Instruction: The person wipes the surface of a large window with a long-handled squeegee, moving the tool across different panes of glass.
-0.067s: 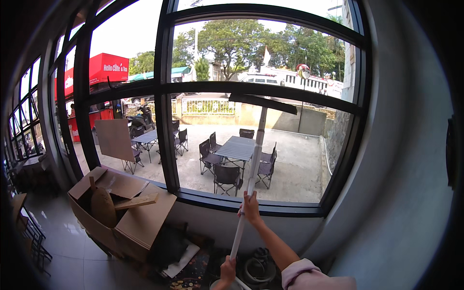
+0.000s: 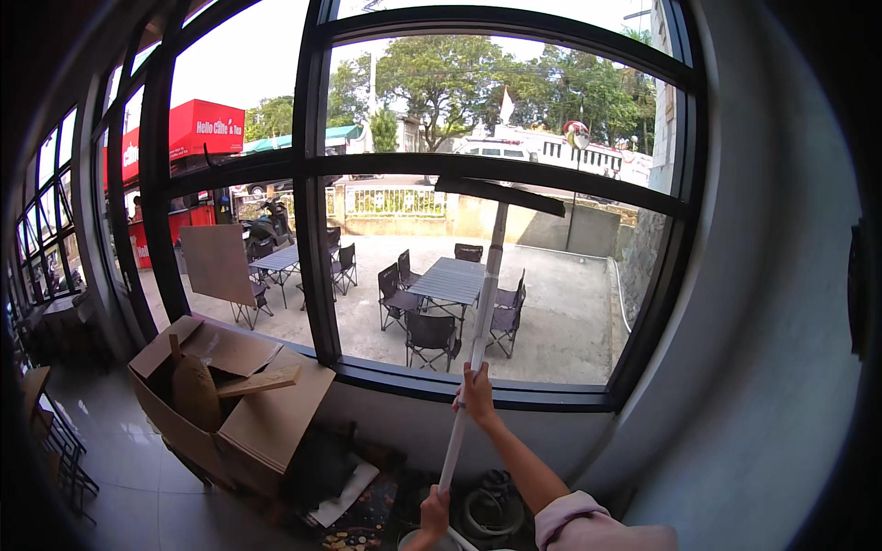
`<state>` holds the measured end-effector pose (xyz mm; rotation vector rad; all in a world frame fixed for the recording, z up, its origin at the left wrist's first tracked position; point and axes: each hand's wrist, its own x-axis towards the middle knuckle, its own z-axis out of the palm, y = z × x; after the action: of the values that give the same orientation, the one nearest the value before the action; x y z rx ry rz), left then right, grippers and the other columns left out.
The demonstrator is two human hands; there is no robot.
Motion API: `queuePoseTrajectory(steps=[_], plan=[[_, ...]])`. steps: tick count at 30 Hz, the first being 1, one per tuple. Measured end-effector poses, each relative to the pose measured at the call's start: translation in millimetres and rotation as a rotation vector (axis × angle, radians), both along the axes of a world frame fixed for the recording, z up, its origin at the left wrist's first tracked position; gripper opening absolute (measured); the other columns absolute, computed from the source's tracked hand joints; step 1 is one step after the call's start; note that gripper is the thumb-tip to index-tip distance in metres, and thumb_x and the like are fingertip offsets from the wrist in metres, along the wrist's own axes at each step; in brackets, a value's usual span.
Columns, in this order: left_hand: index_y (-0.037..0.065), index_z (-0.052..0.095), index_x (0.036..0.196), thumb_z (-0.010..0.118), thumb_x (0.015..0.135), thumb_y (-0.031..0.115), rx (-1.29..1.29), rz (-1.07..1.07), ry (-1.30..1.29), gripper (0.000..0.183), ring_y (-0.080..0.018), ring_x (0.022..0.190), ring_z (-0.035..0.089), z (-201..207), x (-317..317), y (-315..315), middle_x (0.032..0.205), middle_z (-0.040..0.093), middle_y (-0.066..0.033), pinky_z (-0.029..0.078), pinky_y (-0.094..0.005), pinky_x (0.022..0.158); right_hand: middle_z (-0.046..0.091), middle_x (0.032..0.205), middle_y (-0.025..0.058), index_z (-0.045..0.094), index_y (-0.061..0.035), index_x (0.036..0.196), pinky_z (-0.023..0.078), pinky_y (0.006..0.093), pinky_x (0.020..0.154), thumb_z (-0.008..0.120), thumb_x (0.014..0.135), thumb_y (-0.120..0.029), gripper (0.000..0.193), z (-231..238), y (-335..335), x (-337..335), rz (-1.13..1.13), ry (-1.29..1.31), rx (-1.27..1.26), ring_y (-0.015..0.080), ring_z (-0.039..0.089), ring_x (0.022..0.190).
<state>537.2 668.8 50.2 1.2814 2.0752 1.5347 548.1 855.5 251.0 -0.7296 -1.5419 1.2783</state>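
Note:
A long-handled window squeegee slants up from my hands to the lower window pane. Its dark blade lies tilted near the top of that pane, just under the black crossbar, the left end higher than the right. My right hand is wrapped around the pale pole at the level of the sill. Lower down, my left hand is closed on the pole close to its bottom end. The right arm has a rolled pale sleeve; only part of the left forearm shows.
An open cardboard box with wooden pieces in it stands left below the window. A coiled hose and dark items lie on the floor by the wall. The curved-looking wall bounds the right. Outside the glass are folding chairs and tables.

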Motion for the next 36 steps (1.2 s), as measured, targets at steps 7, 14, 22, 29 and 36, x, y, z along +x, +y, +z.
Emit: queuePoseTrajectory(steps=[7, 14, 22, 29, 36], plan=[[0.003, 0.043, 0.086, 0.039, 0.091, 0.031, 0.027, 0.004, -0.009, 0.028, -0.0432, 0.06, 0.053, -4, 9, 0, 0.06, 0.053, -0.0223, 0.038, -0.0511, 0.049, 0.046, 0.053, 0.0102, 0.028, -0.0074, 0.097, 0.04, 0.0321, 0.029, 0.039, 0.089, -0.043, 0.038, -7, 1, 1, -0.041, -0.075, 0.001, 0.0211, 0.049, 0.032], [0.002, 0.044, 0.086, 0.041, 0.091, 0.031, -0.069, -0.013, -0.04, 0.03, -0.0424, 0.06, 0.054, -44, 8, -34, 0.058, 0.053, -0.0217, 0.039, -0.0506, 0.049, 0.046, 0.052, 0.0092, 0.029, -0.0075, 0.095, 0.042, 0.0312, 0.029, 0.04, 0.089, -0.044, 0.039, -59, -20, -2, -0.044, -0.126, -0.06, 0.0214, 0.052, 0.034], [0.002, 0.045, 0.091, 0.041, 0.09, 0.033, -0.257, -0.023, -0.082, 0.032, -0.0438, 0.063, 0.054, -89, 9, -90, 0.06, 0.054, -0.0226, 0.039, -0.0517, 0.052, 0.046, 0.054, 0.0093, 0.032, -0.0057, 0.099, 0.041, 0.031, 0.03, 0.041, 0.091, -0.034, 0.031, -120, -61, -1, -0.018, -0.133, -0.23, 0.0215, 0.052, 0.035], [0.003, 0.043, 0.089, 0.042, 0.089, 0.032, -0.351, -0.011, -0.121, 0.029, -0.0452, 0.066, 0.054, -132, 17, -137, 0.062, 0.054, -0.0247, 0.039, -0.0525, 0.055, 0.044, 0.052, 0.0094, 0.027, -0.0074, 0.095, 0.04, 0.0311, 0.029, 0.04, 0.089, -0.043, 0.038, -179, -89, 0, 0.001, -0.155, -0.345, 0.0218, 0.051, 0.033], [0.002, 0.044, 0.086, 0.041, 0.09, 0.032, -0.379, -0.01, -0.158, 0.03, -0.0457, 0.065, 0.053, -138, 20, -169, 0.061, 0.053, -0.0255, 0.038, -0.0514, 0.051, 0.045, 0.052, 0.0094, 0.027, -0.0072, 0.094, 0.041, 0.0311, 0.029, 0.04, 0.09, -0.041, 0.037, -216, -110, 2, -0.009, -0.205, -0.418, 0.0213, 0.051, 0.034]])
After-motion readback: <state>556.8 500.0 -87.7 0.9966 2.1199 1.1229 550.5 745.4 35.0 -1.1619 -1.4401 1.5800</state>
